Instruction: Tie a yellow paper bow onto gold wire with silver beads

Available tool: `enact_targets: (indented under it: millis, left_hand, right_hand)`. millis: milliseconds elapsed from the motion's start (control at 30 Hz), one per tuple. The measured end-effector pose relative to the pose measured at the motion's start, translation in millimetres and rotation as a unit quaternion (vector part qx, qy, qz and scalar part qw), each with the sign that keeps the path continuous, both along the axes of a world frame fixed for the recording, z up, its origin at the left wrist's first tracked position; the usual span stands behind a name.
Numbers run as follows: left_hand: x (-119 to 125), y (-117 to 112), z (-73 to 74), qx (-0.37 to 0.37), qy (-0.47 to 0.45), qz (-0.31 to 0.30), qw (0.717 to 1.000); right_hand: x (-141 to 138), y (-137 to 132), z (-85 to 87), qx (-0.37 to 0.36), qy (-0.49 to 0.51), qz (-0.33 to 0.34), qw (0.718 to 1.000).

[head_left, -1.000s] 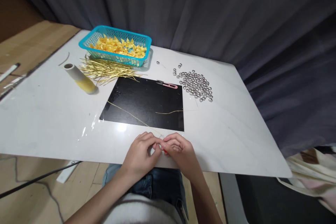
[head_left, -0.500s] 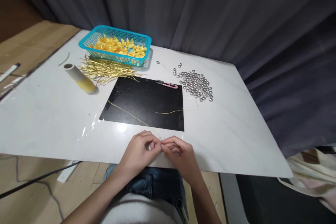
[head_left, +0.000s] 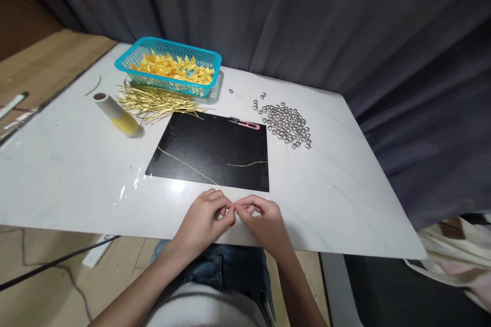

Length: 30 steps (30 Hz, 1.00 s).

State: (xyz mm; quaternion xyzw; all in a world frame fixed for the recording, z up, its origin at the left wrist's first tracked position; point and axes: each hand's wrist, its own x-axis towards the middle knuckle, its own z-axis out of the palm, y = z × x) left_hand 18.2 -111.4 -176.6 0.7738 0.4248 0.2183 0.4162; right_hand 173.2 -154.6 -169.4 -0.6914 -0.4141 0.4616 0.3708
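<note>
My left hand [head_left: 209,214] and my right hand [head_left: 263,219] meet above the table's front edge, fingertips almost touching. Thumb and forefinger are pinched closed on each. A thin gold cord [head_left: 187,166] crosses the black mat [head_left: 207,145] and runs toward the pinched tips, growing faint against the white table. At the tips shows a tiny pale, shiny bit, too small to name. Something small and red peeks out beneath my left fingertips. Another gold cord [head_left: 249,164] lies across the mat's right edge.
Pink-handled thread snips [head_left: 247,124] lie at the mat's far edge. Silver beads [head_left: 287,123] are heaped to the right. Behind the mat are a pile of gold strands [head_left: 153,101] and a blue basket [head_left: 123,64] of yellow bows. A thread cone [head_left: 118,116] stands left.
My fingertips have shifted slightly, with the right fingers raised a little and the red bit now showing under the left ones. The things on the table have not moved.
</note>
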Motion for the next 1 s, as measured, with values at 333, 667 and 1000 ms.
enact_targets:
  millis: [333,667,1000]
  left_hand:
    - [-1.7,-0.8,-1.7,0.020,0.009,-0.023,0.999]
    - [-1.4,-0.8,-1.6,0.024,0.032,-0.042,0.998]
    - [-9.5,15.9,11.2,0.081,0.056,-0.081,0.992]
  right_hand:
    - [2.5,2.9,5.1,-0.038,0.040,-0.010,0.998]
    - [2.1,4.2,3.3,-0.044,0.062,-0.023,0.997]
    - [3.6,2.3,2.5,-0.046,0.068,-0.011,0.997]
